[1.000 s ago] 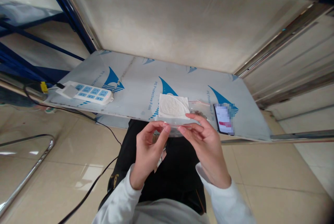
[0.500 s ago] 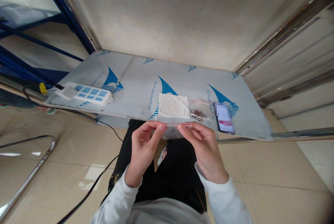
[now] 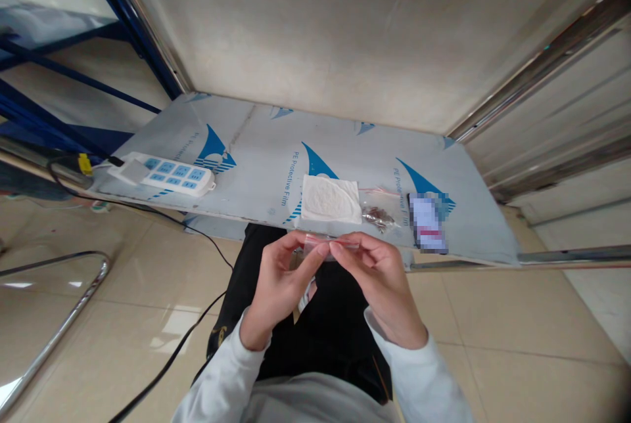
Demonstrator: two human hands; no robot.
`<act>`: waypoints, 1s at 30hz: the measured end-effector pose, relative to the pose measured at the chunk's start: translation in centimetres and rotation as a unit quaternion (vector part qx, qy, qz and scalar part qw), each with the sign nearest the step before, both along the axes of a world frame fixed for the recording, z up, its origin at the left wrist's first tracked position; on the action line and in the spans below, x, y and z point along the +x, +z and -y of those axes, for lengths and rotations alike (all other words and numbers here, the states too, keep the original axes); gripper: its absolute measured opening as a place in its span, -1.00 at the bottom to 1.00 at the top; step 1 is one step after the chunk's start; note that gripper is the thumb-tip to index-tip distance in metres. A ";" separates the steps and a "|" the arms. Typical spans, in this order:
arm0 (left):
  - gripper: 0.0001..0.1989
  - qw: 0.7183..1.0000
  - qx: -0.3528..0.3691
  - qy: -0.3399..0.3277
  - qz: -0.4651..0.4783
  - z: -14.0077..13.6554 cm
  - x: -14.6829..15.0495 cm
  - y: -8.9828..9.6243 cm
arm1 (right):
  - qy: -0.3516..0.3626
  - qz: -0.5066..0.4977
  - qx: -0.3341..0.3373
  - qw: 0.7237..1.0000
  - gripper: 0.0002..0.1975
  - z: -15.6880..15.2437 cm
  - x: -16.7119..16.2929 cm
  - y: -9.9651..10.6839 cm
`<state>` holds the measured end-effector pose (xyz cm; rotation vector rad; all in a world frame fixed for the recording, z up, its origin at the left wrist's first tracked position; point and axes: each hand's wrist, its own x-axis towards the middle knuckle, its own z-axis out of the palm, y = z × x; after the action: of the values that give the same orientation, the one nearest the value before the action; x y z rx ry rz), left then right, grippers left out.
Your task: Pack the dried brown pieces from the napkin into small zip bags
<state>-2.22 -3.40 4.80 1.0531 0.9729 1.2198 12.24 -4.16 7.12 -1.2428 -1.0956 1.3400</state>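
My left hand (image 3: 286,275) and my right hand (image 3: 377,272) meet in front of the table's near edge, thumbs almost touching. Both pinch the red-lined top strip of a small clear zip bag (image 3: 313,247), whose lower part is mostly hidden behind the fingers. Just beyond the hands, a white, square, tissue-like pad (image 3: 331,200) lies on the table. Touching or close to its right side is another clear zip bag (image 3: 382,216) with small dark brown pieces in it, lying flat with its red strip toward the back.
A phone (image 3: 428,222) with a blurred screen lies at the right on the film-covered table (image 3: 246,173). A white power strip (image 3: 172,173) with blue sockets sits at the left. Its black cable (image 3: 167,360) runs down to the floor. A metal tube frame (image 3: 64,324) stands at far left.
My hands have come closer together along the bag's top strip; the thumbs, apart before, are now nearly side by side. The things on the table have stayed in place.
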 end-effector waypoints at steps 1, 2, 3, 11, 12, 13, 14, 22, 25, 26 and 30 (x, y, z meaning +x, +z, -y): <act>-0.90 1.000 0.001 0.004 0.005 0.0 0.0 -0.1 | 0.003 -0.005 -0.002 1.000 -0.87 0.0 -0.1 0.0; -0.91 1.000 0.001 0.014 0.011 0.0 0.0 -0.3 | 0.008 -0.010 -0.005 1.000 -0.87 0.0 -0.1 0.0; -0.92 1.000 -0.002 0.024 0.017 0.0 0.1 -0.3 | 0.011 -0.015 -0.008 1.000 -0.87 0.0 -0.2 0.0; -0.87 0.999 -0.038 -0.007 0.024 0.2 0.0 -0.1 | -0.067 -0.021 -0.009 0.997 -0.86 0.4 0.1 -0.8; -0.86 0.999 -0.040 -0.022 0.016 0.2 0.0 -0.1 | -0.059 -0.018 -0.006 0.998 -0.86 0.5 0.2 -0.9; -0.85 0.999 -0.039 -0.029 0.008 0.1 0.0 -0.1 | -0.048 -0.014 -0.003 0.999 -0.86 0.5 0.3 -0.8; -0.84 0.999 -0.038 -0.027 0.000 0.1 0.1 -0.1 | -0.036 -0.009 0.002 0.999 -0.86 0.6 0.3 -0.8; -0.91 0.999 -0.023 0.024 -0.016 0.3 0.6 0.1 | -0.013 0.023 0.003 1.000 -0.85 1.2 0.4 -1.2; -0.86 0.999 -0.042 0.000 -0.029 0.3 0.6 -0.1 | -0.048 0.043 0.011 0.998 -0.86 1.5 0.4 -1.5; -0.84 0.998 -0.049 -0.010 -0.030 0.2 0.5 -0.2 | -0.060 0.047 0.014 0.997 -0.86 1.6 0.4 -1.6; -0.83 0.998 -0.046 0.003 -0.031 -0.1 0.2 -1.0 | -0.077 0.035 -0.001 0.996 -0.84 1.7 0.7 -1.8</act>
<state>-2.07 -3.34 3.83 1.0219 1.0705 1.1418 12.90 -5.86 5.34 -1.3558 -1.0255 1.1885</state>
